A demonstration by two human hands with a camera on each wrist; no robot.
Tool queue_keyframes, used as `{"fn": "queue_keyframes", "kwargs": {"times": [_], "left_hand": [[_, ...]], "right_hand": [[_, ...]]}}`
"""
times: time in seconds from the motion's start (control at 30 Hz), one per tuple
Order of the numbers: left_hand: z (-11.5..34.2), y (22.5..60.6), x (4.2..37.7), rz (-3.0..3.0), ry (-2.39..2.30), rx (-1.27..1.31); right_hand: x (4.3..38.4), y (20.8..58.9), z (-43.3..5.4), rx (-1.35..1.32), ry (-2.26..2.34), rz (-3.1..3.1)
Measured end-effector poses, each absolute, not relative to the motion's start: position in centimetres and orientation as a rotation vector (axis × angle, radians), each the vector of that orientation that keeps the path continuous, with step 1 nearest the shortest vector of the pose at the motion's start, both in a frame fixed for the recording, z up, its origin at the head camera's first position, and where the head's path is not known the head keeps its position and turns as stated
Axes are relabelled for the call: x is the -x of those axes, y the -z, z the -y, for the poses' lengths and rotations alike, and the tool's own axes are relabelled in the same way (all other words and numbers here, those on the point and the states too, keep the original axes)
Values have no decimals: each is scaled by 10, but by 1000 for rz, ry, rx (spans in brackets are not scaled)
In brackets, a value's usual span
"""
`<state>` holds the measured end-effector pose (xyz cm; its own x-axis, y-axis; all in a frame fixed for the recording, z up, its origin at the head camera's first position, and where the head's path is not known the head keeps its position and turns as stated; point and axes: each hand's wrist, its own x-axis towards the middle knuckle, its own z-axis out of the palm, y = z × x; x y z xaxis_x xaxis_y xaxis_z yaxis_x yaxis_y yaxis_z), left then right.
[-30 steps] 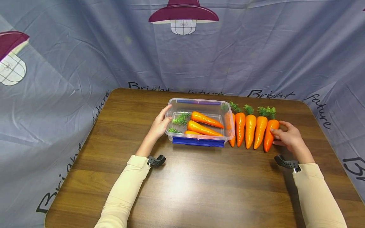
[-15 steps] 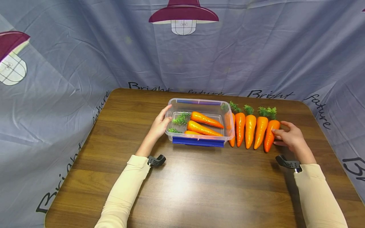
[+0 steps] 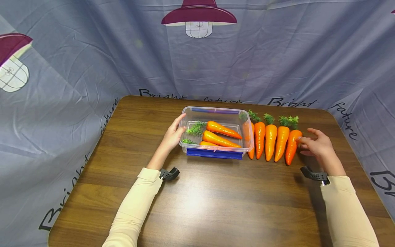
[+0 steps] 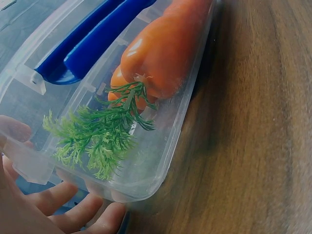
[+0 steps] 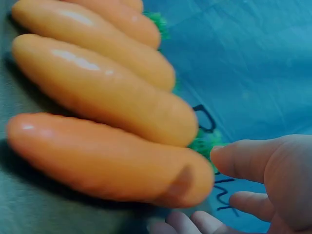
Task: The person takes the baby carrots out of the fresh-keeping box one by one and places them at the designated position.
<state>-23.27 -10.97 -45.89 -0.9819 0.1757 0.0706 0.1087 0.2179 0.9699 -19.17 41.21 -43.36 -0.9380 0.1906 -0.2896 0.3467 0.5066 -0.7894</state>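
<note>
My left hand (image 3: 172, 134) holds the left end of a clear plastic box (image 3: 250, 137), its thumb over the rim. Several fingertips show against the box's end in the left wrist view. Three carrots (image 3: 223, 129) with green tops (image 3: 196, 129) lie inside, points to the right. Right of the box, several carrots (image 3: 271, 140) stand side by side in a row, tops away from me. Just right of the end carrot (image 3: 293, 147) is my right hand (image 3: 319, 145), thumb and fingers spread, holding nothing. In the right wrist view its thumb (image 5: 241, 158) is apart from that carrot (image 5: 112, 161).
The box has blue latches (image 3: 214, 153) and partly covers the nearest carrot of the row. Under everything is a brown wooden table (image 3: 216, 206), with a grey-blue printed curtain (image 3: 200, 68) behind and around it.
My right hand has let go of the end carrot and drawn back slightly to the right. That carrot has barely shifted. My left hand and the box have stayed put.
</note>
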Motion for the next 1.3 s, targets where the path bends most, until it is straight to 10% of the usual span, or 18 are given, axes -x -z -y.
{"fn": "queue_keyframes", "kwargs": {"times": [0.7,1.3], "left_hand": [[109,458,233,-2405,-1909,-279],[110,460,234,-2415,-1899,-267]], "right_hand": [[230,353,-296,82,1094,-2755],[250,375,-185,554,811,-2628]]}}
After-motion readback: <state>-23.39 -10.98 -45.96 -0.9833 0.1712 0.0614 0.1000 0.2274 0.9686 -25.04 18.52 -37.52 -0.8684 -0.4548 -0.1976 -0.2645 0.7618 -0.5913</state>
